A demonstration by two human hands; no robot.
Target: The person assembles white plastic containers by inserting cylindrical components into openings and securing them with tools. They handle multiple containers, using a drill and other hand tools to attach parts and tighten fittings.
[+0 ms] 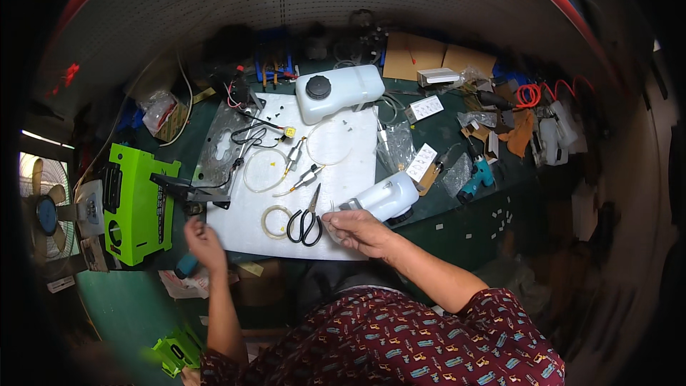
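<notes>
At the left edge of a white foam sheet (236, 232), my left hand (205, 244) hovers with loosely bent fingers, nothing visible in them. Close by are a teal power-tool handle (187, 266) and a black bracket (193, 191) on a metal plate (218, 146). Over the sheet's near right, my right hand (355, 231) pinches something small and thin that I cannot make out. Black-handled scissors (306, 226) lie just left of it, by a coil of clear tubing (274, 222). A smaller white tank (391, 196) lies beyond that hand.
A large white tank (341, 93) with a black cap lies at the sheet's far edge. Fittings with tubing (307, 176) are mid-sheet. A green housing (139, 204) and a fan (46, 211) stand left. Small boxes (425, 107) and a teal drill (475, 179) lie right.
</notes>
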